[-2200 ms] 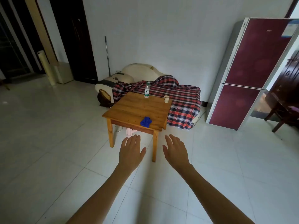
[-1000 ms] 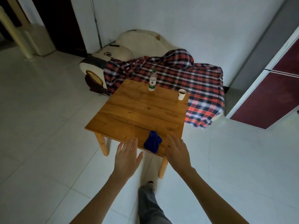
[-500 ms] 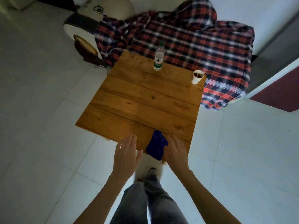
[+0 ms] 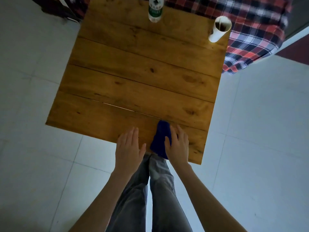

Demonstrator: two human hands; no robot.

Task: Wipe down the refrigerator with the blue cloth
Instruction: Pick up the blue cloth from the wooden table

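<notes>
The blue cloth (image 4: 160, 139) lies bunched at the near edge of the wooden table (image 4: 133, 72), partly hanging over it. My right hand (image 4: 178, 146) lies against the cloth's right side with its fingers straight and its thumb on the fabric. My left hand (image 4: 129, 147) is flat and empty over the table edge, a little to the left of the cloth. Only a dark red sliver of the refrigerator (image 4: 296, 49) shows at the far right edge.
A water bottle (image 4: 155, 11) and a paper cup (image 4: 220, 29) stand at the table's far side. A plaid blanket (image 4: 250, 30) drapes over furniture behind the table. My legs (image 4: 150, 198) stand on white floor tiles right at the table's near edge.
I have walked up to the table and the view has tilted down. Both hands have come forward, and my right hand now touches the blue cloth.
</notes>
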